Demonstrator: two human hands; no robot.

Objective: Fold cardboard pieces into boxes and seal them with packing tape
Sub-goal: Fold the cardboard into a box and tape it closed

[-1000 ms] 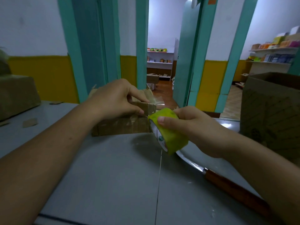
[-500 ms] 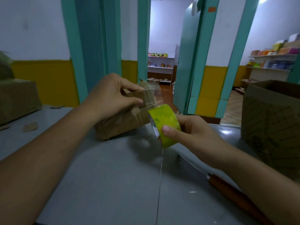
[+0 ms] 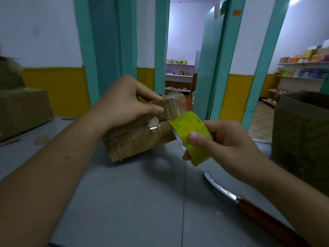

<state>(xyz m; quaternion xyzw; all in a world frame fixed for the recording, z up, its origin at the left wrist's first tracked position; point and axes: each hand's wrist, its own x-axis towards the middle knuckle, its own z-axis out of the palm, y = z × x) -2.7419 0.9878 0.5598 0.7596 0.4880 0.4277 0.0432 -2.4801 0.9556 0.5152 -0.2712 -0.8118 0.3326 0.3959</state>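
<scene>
**Sealing a small box, seen from beside the worker.** The left hand point(image 3: 124, 102) grips the small cardboard box point(image 3: 138, 139) from above. Its fingers are curled over the far upper edge and its thumb point(image 3: 156, 110) is pressed on a folded flap. The box is tilted over the grey table point(image 3: 124, 202) with its right end raised; whether its lower left corner touches the table cannot be told.

The right hand point(image 3: 227, 145) holds the yellow-green tape roll point(image 3: 192, 132) just beside the box's right end. The thumb lies flat on the roll's outer face and the other fingers curl round behind it, one fingertip showing under the rim. A short strip of clear tape point(image 3: 175, 117) runs from the roll onto the box's upper right corner. A crumpled clear end point(image 3: 173, 94) stands up above that corner.

On the table near the right forearm lies a knife point(image 3: 249, 209) — bright blade toward the box, wooden handle toward the near edge. A large open carton point(image 3: 300, 136) stands at the right. A closed carton point(image 3: 23, 111) stands at the left, with cardboard scraps point(image 3: 41, 139) near it. Behind, teal door frames point(image 3: 85, 59) open onto a room with shelves point(image 3: 179, 75).
</scene>
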